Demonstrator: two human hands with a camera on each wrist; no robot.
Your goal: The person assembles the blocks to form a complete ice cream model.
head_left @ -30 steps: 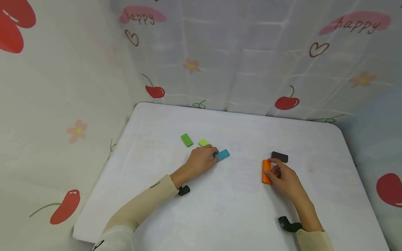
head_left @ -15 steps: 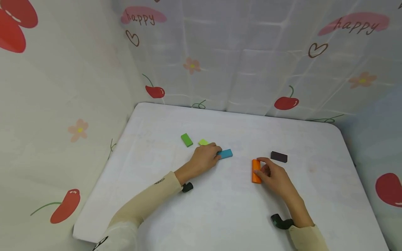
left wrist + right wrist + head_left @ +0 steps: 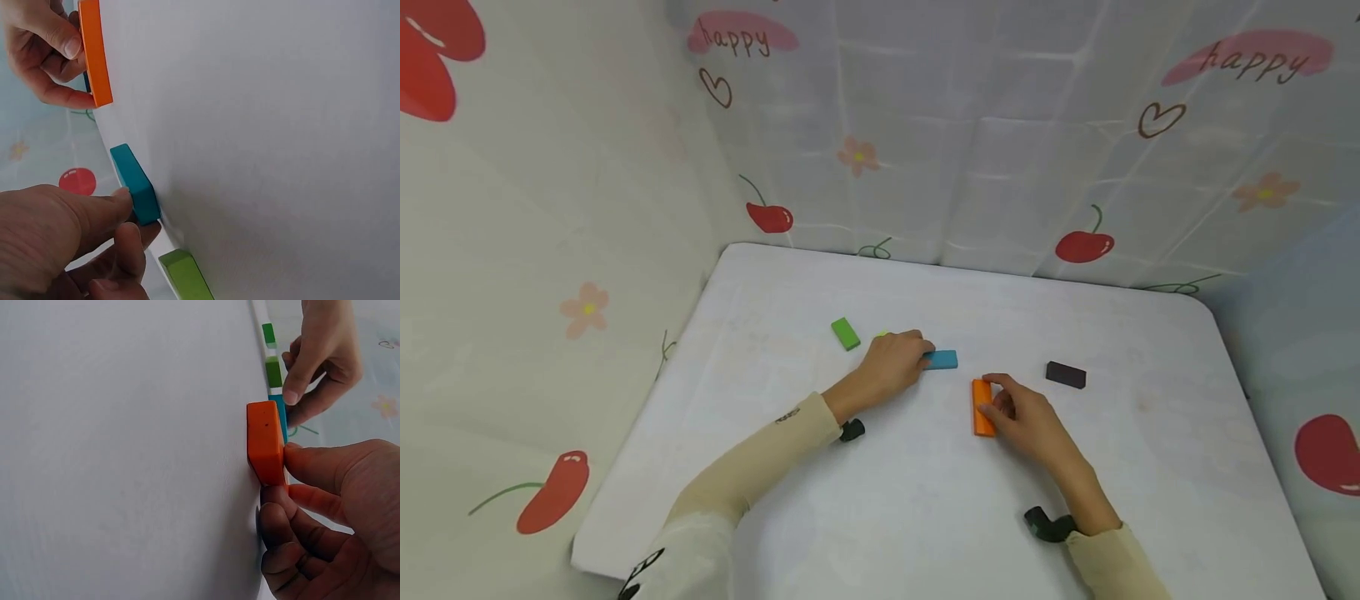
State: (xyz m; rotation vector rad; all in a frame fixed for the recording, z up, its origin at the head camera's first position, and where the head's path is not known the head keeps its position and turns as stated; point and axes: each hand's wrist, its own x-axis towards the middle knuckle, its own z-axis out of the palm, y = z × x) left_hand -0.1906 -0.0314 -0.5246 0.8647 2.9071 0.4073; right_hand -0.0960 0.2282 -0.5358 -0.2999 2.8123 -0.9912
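My left hand (image 3: 889,367) pinches one end of a flat blue block (image 3: 943,360) near the middle of the table. In the left wrist view, its thumb lies against the side of that blue block (image 3: 134,184). To the right, my right hand (image 3: 1032,427) holds an orange block (image 3: 982,408) upright in the head view, long side toward me. Thumb and fingers grip the orange block (image 3: 265,440) in the right wrist view. A small gap separates the two blocks. Behind my left hand a yellow-green block (image 3: 882,334) is mostly hidden.
A green block (image 3: 846,333) lies at the back left of the white table (image 3: 820,283). Farther right lies a dark block (image 3: 1066,375). Patterned sheets (image 3: 970,150) hang behind and beside the table. Each wrist carries a black device (image 3: 1048,525).
My right hand has slid the orange block leftward, away from the dark block. My left hand has shifted slightly right and back, turning the blue block more level. The yellow-green block is more covered.
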